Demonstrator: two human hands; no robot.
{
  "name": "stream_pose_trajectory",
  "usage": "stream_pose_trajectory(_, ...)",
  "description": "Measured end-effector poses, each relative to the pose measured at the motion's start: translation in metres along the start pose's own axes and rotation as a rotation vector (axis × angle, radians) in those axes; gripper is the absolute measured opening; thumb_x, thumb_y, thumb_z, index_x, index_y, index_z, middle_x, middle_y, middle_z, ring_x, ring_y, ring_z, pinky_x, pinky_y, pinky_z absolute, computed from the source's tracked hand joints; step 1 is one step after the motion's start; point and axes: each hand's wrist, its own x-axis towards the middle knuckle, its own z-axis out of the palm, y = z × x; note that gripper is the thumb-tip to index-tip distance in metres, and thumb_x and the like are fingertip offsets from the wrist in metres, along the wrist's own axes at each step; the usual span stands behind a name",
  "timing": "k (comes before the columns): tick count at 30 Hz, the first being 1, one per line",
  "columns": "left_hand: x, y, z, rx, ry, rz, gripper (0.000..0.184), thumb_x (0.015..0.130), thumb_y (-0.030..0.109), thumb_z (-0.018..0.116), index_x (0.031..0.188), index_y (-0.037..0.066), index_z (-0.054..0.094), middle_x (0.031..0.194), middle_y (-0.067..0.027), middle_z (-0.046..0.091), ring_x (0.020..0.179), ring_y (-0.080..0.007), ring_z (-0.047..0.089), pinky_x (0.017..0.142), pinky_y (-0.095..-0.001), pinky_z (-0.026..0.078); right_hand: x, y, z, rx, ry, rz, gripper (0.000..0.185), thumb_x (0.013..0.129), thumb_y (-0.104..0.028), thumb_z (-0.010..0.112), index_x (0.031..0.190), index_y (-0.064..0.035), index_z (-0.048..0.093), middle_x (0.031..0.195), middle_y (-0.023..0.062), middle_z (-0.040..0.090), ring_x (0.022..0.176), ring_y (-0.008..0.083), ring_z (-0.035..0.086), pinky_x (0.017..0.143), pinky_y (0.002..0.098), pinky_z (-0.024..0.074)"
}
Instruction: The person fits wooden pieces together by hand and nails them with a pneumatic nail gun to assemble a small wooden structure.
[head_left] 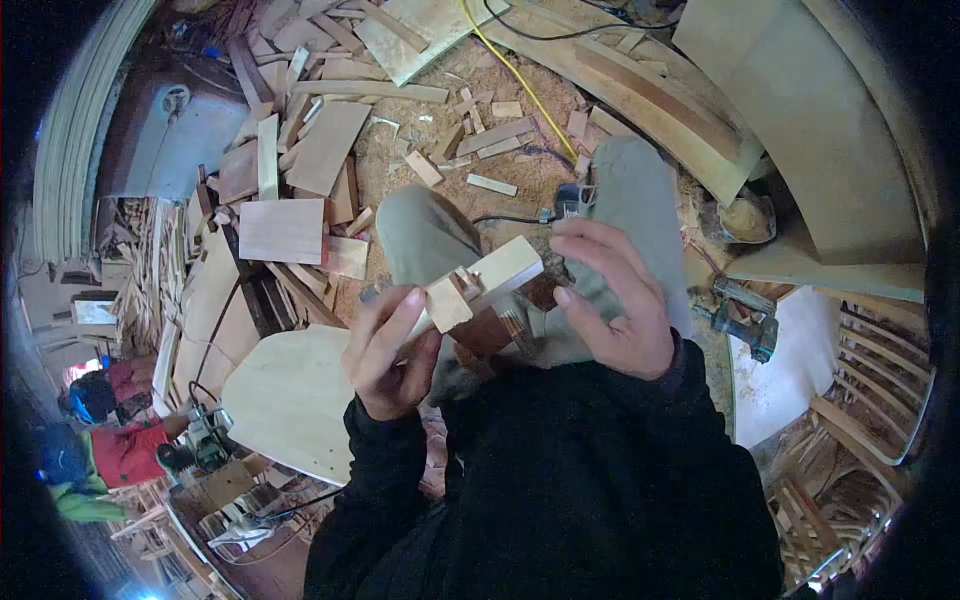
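Note:
Near the centre, a pale wooden piece (pixel 505 268) with a squared block end and a notched part beside it lies tilted above the lap. My left hand (pixel 388 352) grips its left end, thumb and fingers pressed on the small block (pixel 449 305). To the right of the wood, my right hand (pixel 620 300) has its thumb and fingers apart, with nothing between them. A gap separates its fingertips from the wood's right end. Under the wood, a reddish-brown object with thin slats (pixel 516 330) is partly hidden.
Wood offcuts (pixel 330 150) and sawdust cover the floor ahead, crossed by a yellow cable (pixel 520 80). A green power tool (pixel 745 320) lies right. At left are a rounded board (pixel 290 400) and a person in red (pixel 130 455) beside another tool (pixel 208 440).

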Motion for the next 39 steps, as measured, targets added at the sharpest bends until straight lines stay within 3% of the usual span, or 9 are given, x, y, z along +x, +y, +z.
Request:
stream_pose_trajectory(10, 0.024, 0.014, 0.002, -0.022, -0.070, 0.053, 0.043, 0.068, -0.008, 0.066, 0.110, 0.001, 0.060, 0.096, -0.0195, 0.061, 0.085, -0.0294, 0.062, 0.074, -0.0324, 0.049, 0.002, 0.000, -0.013, -0.026, 0.030, -0.099, 0.038, 0.074, -0.003, 0.064, 0.112, -0.0013, 0.056, 0.115, 0.0155, 0.053, 0.105, 0.0308, 0.054, 0.091, 0.0380, 0.0421)
stream_pose_trajectory(13, 0.028, 0.016, 0.004, 0.000, -0.113, 0.083, 0.045, 0.069, -0.007, 0.066, 0.112, 0.002, 0.060, 0.097, -0.0190, 0.061, 0.085, -0.0294, 0.061, 0.074, -0.0326, 0.049, 0.006, -0.008, -0.011, -0.037, 0.039, -0.171, 0.040, 0.072, -0.009, 0.068, 0.111, -0.0031, 0.058, 0.112, 0.0133, 0.055, 0.102, 0.0295, 0.055, 0.090, 0.0380, 0.0424)
stream_pose_trajectory(16, 0.031, 0.022, 0.010, -0.054, -0.133, 0.074, 0.045, 0.069, -0.006, 0.067, 0.112, 0.003, 0.060, 0.098, -0.0184, 0.061, 0.084, -0.0290, 0.062, 0.073, -0.0331, 0.049, 0.011, -0.023, 0.001, -0.147, 0.101, -0.208, 0.043, 0.068, -0.023, 0.074, 0.106, -0.0073, 0.060, 0.105, 0.0081, 0.059, 0.097, 0.0258, 0.057, 0.086, 0.0371, 0.0433)
stream_pose_trajectory(23, 0.033, 0.026, 0.008, -0.035, -0.147, 0.091, 0.047, 0.068, -0.006, 0.068, 0.113, 0.004, 0.060, 0.098, -0.0174, 0.060, 0.084, -0.0288, 0.062, 0.072, -0.0335, 0.051, 0.018, -0.026, 0.017, -0.173, 0.170, -0.229, 0.035, 0.069, -0.024, 0.073, 0.097, -0.0067, 0.062, 0.097, 0.0070, 0.063, 0.085, 0.0244, 0.061, 0.079, 0.0362, 0.0446)
stream_pose_trajectory(36, 0.031, 0.024, 0.006, 0.007, -0.156, 0.155, 0.042, 0.066, -0.005, 0.067, 0.107, 0.004, 0.063, 0.100, -0.0188, 0.061, 0.086, -0.0311, 0.063, 0.074, -0.0361, 0.051, 0.014, -0.025, 0.017, -0.205, 0.181, -0.222, 0.037, 0.070, -0.027, 0.072, 0.098, -0.0056, 0.061, 0.097, 0.0082, 0.063, 0.086, 0.0257, 0.061, 0.079, 0.0379, 0.0455)
stream_pose_trajectory(38, 0.021, 0.021, 0.004, 0.161, -0.171, 0.115, 0.037, 0.075, 0.006, 0.063, 0.111, 0.000, 0.058, 0.101, -0.0211, 0.062, 0.094, -0.0353, 0.060, 0.082, -0.0398, 0.047, 0.011, -0.031, 0.010, -0.162, 0.176, -0.214, 0.043, 0.068, -0.026, 0.077, 0.102, -0.0027, 0.061, 0.099, 0.0124, 0.064, 0.091, 0.0266, 0.062, 0.081, 0.0374, 0.0459)
stream_pose_trajectory(39, 0.031, 0.032, 0.002, 0.126, -0.200, 0.145, 0.035, 0.079, 0.011, 0.061, 0.112, -0.002, 0.058, 0.105, -0.0225, 0.061, 0.095, -0.0362, 0.059, 0.084, -0.0416, 0.047, 0.007, -0.034, 0.001, -0.136, 0.210, -0.185, 0.047, 0.071, -0.032, 0.075, 0.105, -0.0032, 0.061, 0.102, 0.0126, 0.062, 0.093, 0.0267, 0.061, 0.083, 0.0376, 0.0452)
